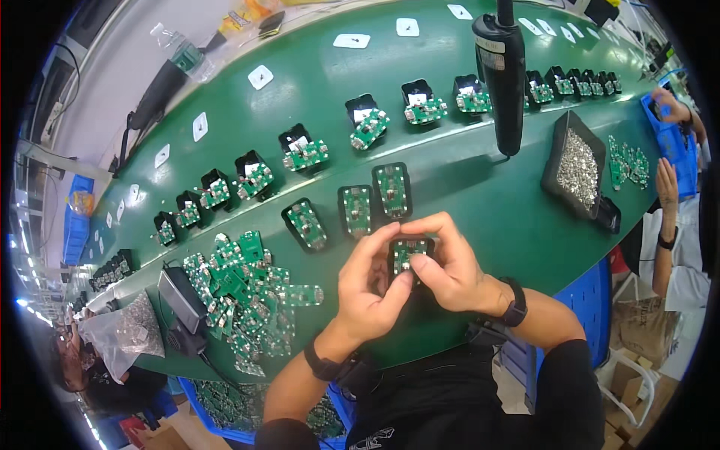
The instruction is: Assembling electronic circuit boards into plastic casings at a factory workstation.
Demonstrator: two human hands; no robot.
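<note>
Left hand (pixel 367 291) and right hand (pixel 459 279) grasp a black rounded plastic case (pixel 430 244) over the green tabletop (pixel 499 217) — thumbs (pixel 430 272) at its green rectangular circuit board (pixel 405 252); pressing gently, evenly seems best.

Green surface (pixel 502 225), black parts tray (pixel 555 161), circuit boards (pixel 636 166) just right of the tray, board heap (pixel 232 277) well left of it

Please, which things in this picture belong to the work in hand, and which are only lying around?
Seem to belong:
cased circuit board between left hand and right hand
three similar cased boards beyond
pile of loose circuit boards
hanging black screwdriver

Probably only lying around:
clear plastic bottle
yellow packet
brown bag
</note>
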